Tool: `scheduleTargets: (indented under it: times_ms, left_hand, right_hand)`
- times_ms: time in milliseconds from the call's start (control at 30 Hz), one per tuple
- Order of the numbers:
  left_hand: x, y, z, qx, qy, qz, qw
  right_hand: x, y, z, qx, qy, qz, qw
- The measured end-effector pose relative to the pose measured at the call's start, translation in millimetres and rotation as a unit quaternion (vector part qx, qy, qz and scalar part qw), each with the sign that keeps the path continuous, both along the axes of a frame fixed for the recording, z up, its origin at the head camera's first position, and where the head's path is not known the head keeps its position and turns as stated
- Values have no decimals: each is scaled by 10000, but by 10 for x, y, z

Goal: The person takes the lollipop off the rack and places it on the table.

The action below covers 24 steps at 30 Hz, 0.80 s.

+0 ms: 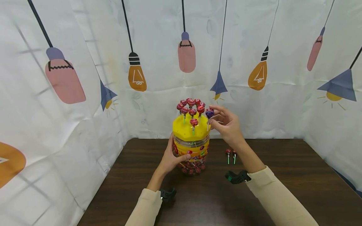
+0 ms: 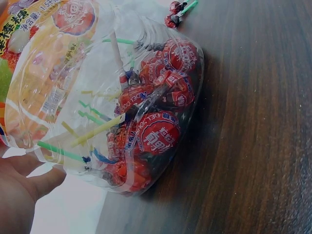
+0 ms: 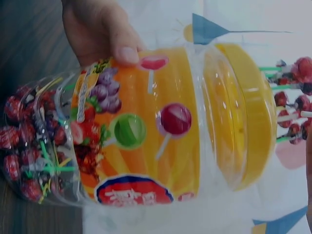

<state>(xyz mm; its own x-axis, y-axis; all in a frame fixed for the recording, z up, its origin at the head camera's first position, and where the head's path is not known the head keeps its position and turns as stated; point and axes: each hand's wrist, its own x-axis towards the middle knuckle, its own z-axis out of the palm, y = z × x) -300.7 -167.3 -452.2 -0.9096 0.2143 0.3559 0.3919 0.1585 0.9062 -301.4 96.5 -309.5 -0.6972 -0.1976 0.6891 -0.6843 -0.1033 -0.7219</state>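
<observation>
A clear plastic candy jar (image 1: 199, 153) with a yellow lid (image 1: 182, 133) stands on the table, wrapped lollipops (image 2: 158, 131) lying in its bottom. Several red-wrapped lollipops (image 1: 192, 111) stand upright in the lid, sticks down. My left hand (image 1: 169, 159) grips the jar's left side, its thumb (image 3: 126, 54) across the printed label (image 3: 141, 126). At the lid's right edge, my right hand (image 1: 228, 125) pinches a purple-wrapped lollipop (image 1: 210, 113) with its stick pointing down. Whether that stick's tip touches the lid I cannot tell.
Two red lollipops (image 1: 228, 152) with green sticks lie on the dark wooden table (image 1: 271, 163), right of the jar, near the right forearm. Behind the table hangs a white cloth (image 1: 164, 116) printed with lamps.
</observation>
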Motion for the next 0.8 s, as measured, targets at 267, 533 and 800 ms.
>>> scheduleTargets:
  times_ms: [267,533,800]
  left_hand:
    - [-2,-6,3,44,14,-80,10000]
    - [0,-5,2,34,-17,-74,10000]
    - [-4,2,4,65,28,-102,9999]
  right_hand:
    - [-17,167,-70,96,-327,73,9994]
    - [-50,372,-235,349,-628,-123,9973]
    - [-100,584,-427,582,-831,-235,9946]
